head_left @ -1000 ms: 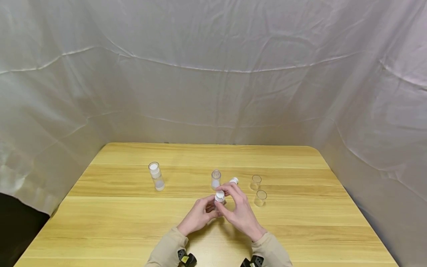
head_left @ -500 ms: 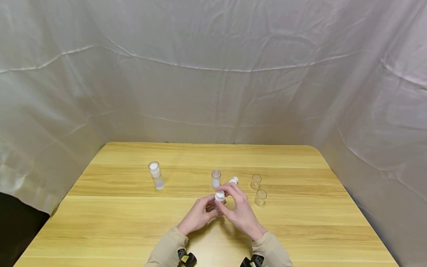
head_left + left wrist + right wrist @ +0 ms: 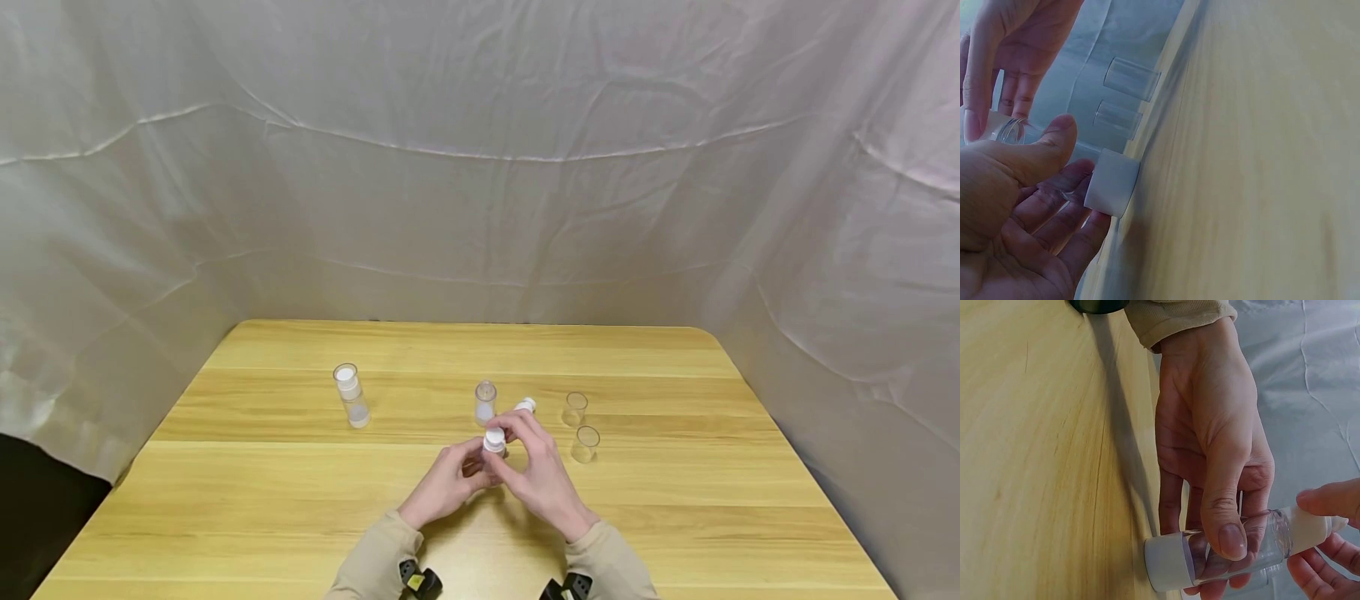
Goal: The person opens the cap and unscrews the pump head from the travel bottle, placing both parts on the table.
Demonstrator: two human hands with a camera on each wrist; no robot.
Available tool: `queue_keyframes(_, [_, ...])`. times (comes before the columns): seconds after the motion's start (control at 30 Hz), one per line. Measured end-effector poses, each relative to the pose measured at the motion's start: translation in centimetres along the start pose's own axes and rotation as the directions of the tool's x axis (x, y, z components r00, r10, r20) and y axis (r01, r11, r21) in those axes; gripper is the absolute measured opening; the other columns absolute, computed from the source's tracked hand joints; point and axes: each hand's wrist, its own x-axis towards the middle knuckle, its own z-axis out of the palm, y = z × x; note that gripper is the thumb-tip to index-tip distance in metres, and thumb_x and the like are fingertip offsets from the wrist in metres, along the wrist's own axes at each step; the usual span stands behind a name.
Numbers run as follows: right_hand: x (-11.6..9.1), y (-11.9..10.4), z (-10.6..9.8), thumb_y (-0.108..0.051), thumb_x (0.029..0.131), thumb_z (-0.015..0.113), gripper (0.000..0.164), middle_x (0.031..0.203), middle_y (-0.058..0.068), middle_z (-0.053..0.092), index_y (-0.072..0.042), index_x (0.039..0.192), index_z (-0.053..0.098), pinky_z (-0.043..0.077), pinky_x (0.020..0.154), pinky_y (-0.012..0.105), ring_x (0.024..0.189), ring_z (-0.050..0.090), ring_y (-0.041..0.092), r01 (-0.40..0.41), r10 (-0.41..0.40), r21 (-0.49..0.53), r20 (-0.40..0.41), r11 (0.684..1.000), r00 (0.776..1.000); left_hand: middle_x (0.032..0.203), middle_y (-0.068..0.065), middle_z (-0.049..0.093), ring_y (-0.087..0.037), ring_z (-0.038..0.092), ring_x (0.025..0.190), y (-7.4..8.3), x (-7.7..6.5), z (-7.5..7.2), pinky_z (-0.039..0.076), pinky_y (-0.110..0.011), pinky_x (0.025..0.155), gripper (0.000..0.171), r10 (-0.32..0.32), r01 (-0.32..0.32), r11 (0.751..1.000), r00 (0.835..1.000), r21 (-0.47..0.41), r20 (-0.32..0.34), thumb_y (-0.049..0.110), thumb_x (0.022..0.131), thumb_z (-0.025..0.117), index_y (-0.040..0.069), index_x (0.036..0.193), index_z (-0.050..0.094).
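A clear bottle (image 3: 1266, 550) with a white base (image 3: 1169, 562) and a white top (image 3: 494, 439) is held between both hands, its base down against the table in the wrist views. My left hand (image 3: 447, 485) grips the clear body, thumb on one side and fingers round the other. With thumb and fingers, my right hand (image 3: 542, 475) pinches the white top. In the left wrist view, the left hand (image 3: 1022, 200) is low and the right hand (image 3: 1013, 50) above it. Beyond the hands stands another clear bottle (image 3: 485, 404); a white top piece (image 3: 527, 405) is partly hidden by the right hand.
Two clear open cylinders, the nearer cap (image 3: 586, 444) and the farther cap (image 3: 575, 409), stand right of the hands. A clear bottle with a white top (image 3: 352, 396) is upright at left. Grey cloth (image 3: 480, 208) surrounds the wooden table (image 3: 262, 500) at the back and sides.
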Motion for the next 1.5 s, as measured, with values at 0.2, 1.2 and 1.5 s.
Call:
queue_keyframes(0.2, [0.01,-0.06,0.02,-0.002,0.081,0.078,0.035,0.112,0.006,0.067,-0.004,0.114,0.066,0.06,0.09,0.035,0.099,0.065,0.017,0.003,-0.003,-0.003,0.008,1.0,1.0,0.124,-0.019,0.071,-0.034,0.067,0.117,0.06,0.01,0.0,0.055,-0.028,0.105,0.041,0.012,-0.012,1.0,1.0,0.011,-0.003,0.011,0.093,0.069,-0.003,0.13,0.06])
queue_keyframes(1.2, [-0.04,0.0,0.03,-0.006,0.08,0.082,0.042,0.114,0.006,0.066,-0.007,0.117,0.064,0.059,0.093,0.035,0.102,0.065,0.018,-0.018,0.019,-0.029,0.001,0.999,1.0,0.128,-0.021,0.069,-0.035,0.065,0.121,-0.02,0.01,0.03,0.055,-0.039,0.107,0.041,0.001,-0.001,1.0,1.0,0.012,0.003,0.011,0.092,0.07,-0.002,0.13,0.06])
queue_keyframes(1.5, [-0.01,-0.14,-0.05,-0.003,0.081,0.078,0.038,0.114,0.005,0.066,-0.007,0.116,0.065,0.06,0.089,0.037,0.1,0.064,0.017,-0.014,0.014,-0.011,0.017,1.0,1.0,0.122,-0.018,0.072,-0.032,0.068,0.115,0.01,-0.04,-0.01,0.055,-0.028,0.104,0.038,0.005,-0.005,1.0,1.0,0.015,0.002,0.006,0.092,0.069,-0.001,0.128,0.062])
